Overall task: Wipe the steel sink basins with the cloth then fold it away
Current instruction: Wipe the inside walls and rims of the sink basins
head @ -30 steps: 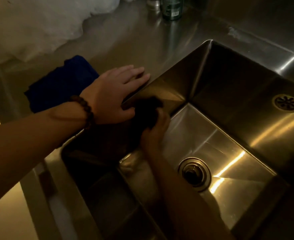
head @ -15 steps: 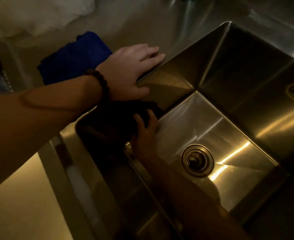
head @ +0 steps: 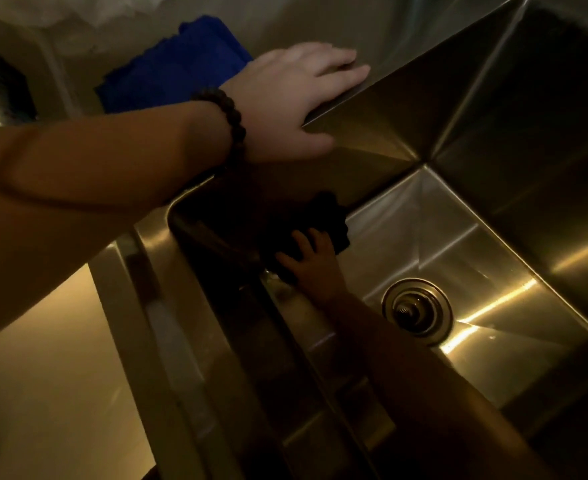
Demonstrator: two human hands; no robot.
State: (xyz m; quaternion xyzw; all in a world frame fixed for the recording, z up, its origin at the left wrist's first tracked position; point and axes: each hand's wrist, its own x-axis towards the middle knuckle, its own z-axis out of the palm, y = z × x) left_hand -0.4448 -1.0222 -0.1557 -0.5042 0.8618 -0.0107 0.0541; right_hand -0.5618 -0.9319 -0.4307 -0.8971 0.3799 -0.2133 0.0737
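2 hands: left hand (head: 296, 98) flat on sink (head: 406, 109) rim; right hand (head: 311, 263) fingers press dark cloth (head: 320, 220).

Two hands are seen: the left hand (head: 290, 98), laid flat on the sink's rim, and the right hand (head: 311, 263), set low inside against a dark cloth (head: 323, 220). Two cloths are counted, that dark one in the basin and one blue cloth (head: 174, 69) lying on the counter (head: 320, 19) behind the left wrist. One steel basin (head: 493, 209) is shown, and one round drain (head: 417, 310) is set in its floor. One beaded bracelet (head: 232, 123) is worn on the left wrist. One pale, crumpled mass (head: 88, 12) is seen at the top edge; what it is cannot be told.
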